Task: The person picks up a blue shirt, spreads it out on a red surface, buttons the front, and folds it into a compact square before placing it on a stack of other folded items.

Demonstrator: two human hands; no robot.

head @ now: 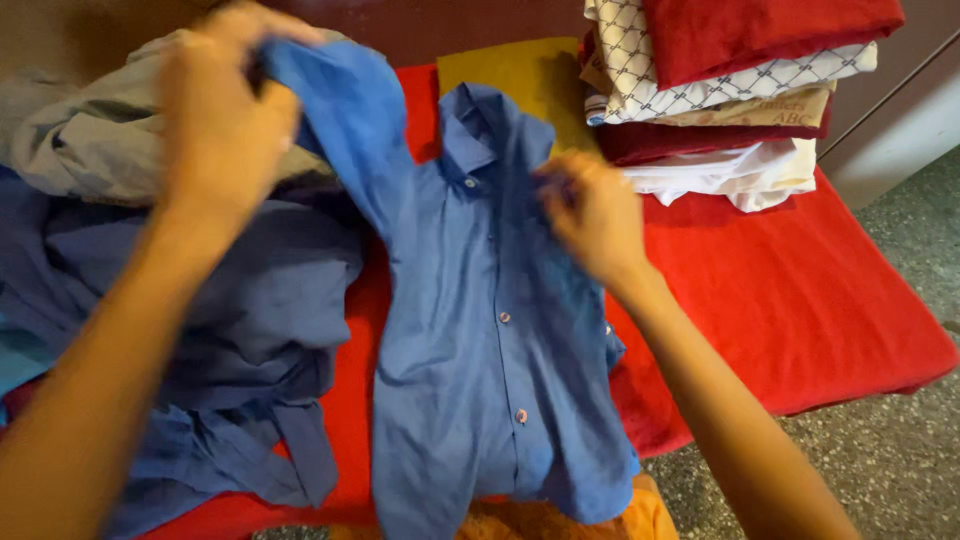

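left hand [222,115]: clamped on the blue shirt [480,330] sleeve, which is being held up
right hand [592,215]: pinching the shirt's chest
under it: red bedding [800,300], folded stack [730,90] behind

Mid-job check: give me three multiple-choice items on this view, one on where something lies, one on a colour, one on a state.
1. Where is the stack of folded cloths?
A. far right of the red cover
B. on the floor
C. under the blue shirt

2. What colour is the shirt in hand?
A. white
B. blue
C. green

3. How is its front?
A. buttoned
B. wide open
C. inside out

Answers: 1 A, it sits at the top right on the red cover. 2 B, blue cloth between left hand and right hand. 3 A, buttons close the placket.
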